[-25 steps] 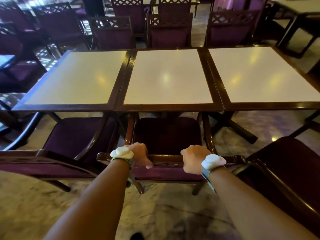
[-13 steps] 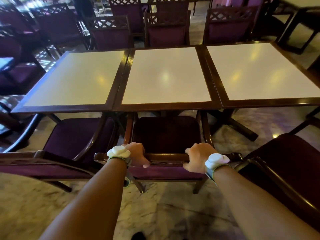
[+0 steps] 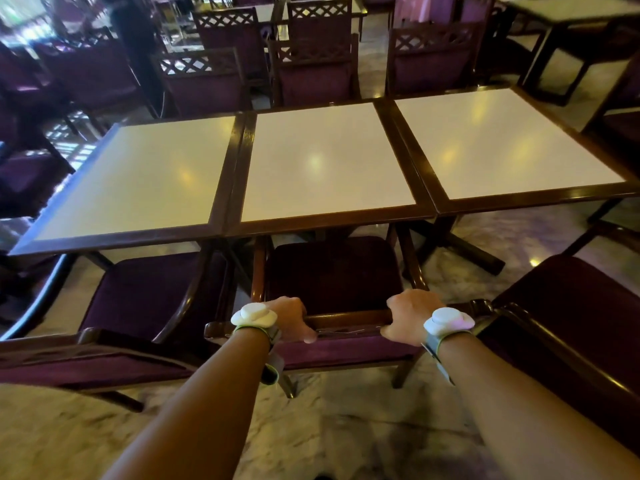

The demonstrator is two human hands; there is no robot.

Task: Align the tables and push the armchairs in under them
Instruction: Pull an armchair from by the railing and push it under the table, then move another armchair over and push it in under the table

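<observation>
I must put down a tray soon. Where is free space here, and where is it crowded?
All three table tops are bare: left table, middle table, right table. Below is crowded: both hands, left hand and right hand, grip the middle armchair, squeezed between neighbouring chairs.

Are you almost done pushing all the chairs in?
About halfway. The three tables already stand edge to edge in a row. Both the left hand and right hand grip the back of the middle armchair, whose seat front is just under the table edge. The left armchair and the right armchair still stick out.
</observation>
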